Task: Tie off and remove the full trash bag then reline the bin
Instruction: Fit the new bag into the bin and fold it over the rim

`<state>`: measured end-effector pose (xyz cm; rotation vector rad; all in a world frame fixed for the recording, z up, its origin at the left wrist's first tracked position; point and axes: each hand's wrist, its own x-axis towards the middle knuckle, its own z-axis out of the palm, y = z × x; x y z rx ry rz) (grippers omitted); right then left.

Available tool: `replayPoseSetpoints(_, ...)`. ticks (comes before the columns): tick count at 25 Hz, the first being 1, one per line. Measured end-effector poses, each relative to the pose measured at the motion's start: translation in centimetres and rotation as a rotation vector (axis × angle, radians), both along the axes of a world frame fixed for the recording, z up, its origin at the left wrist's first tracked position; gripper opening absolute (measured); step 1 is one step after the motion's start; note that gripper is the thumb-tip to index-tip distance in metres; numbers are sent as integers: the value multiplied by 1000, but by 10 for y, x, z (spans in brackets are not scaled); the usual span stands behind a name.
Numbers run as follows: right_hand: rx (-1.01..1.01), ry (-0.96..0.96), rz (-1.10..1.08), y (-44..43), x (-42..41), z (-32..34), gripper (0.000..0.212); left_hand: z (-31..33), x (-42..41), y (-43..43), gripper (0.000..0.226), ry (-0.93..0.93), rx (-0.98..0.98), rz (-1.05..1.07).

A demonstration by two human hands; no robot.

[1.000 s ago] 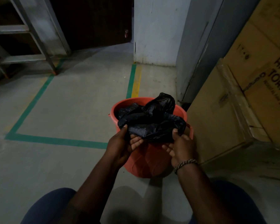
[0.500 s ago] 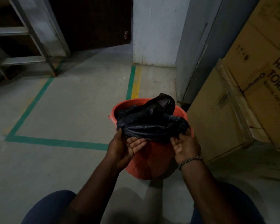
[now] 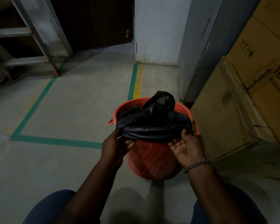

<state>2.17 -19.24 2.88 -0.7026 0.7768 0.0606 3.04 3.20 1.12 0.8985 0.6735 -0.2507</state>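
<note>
My knees fill the bottom of the frame. My left hand (image 3: pixel 116 147) and right hand (image 3: pixel 187 147) each grip the black trash bag (image 3: pixel 152 125) at its near edge, over the orange bin (image 3: pixel 149 160) centre frame. Cardboard boxes (image 3: pixel 242 101) stand right.

You're in a storeroom or warehouse back area: bare concrete floor (image 3: pixel 71 110) marked with green and yellow tape lines (image 3: pixel 132 81), large printed cardboard cartons (image 3: pixel 249 94) stacked against the wall on your right, a metal rack (image 3: pixel 31 46) (its shelves dim) beside a dark door (image 3: pixel 95 21).
</note>
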Motion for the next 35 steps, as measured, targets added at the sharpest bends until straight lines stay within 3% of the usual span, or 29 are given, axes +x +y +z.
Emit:
replayPoseSetpoints(9,-50,-35,50,-12,0,-4,14,-4,6,17,7,92,5,163)
replayPoseSetpoints(14,-52,-30,46,-27,2,-9,14,-9,4,24,15,169,182,91)
replayPoseSetpoints(16,-51,-24,45,-33,2,-11,14,-8,6,24,20,244,17,99)
replayPoseSetpoints(18,-37,-31,42,-39,3,-14,15,-9,6,21,18,305,-9,68)
replayPoseSetpoints(21,-34,-45,55,-41,3,-16,18,-14,4,20,14,322,130,30)
replayPoseSetpoints(24,-48,-51,49,-39,3,-14,21,-12,0,19,44,263,287,111)
replayPoseSetpoints(26,-56,-55,48,-38,4,-12,22,-8,-4,17,51,172,435,65)
replayPoseSetpoints(29,-61,-51,34,-40,3,-11,21,-11,-4,25,30,77,570,-27)
replayPoseSetpoints(31,-64,-52,28,-42,3,-12,22,-15,-1,38,12,107,547,-59)
replayPoseSetpoints(35,-73,-29,17,-46,2,-12,21,-23,-1,53,12,194,266,-32)
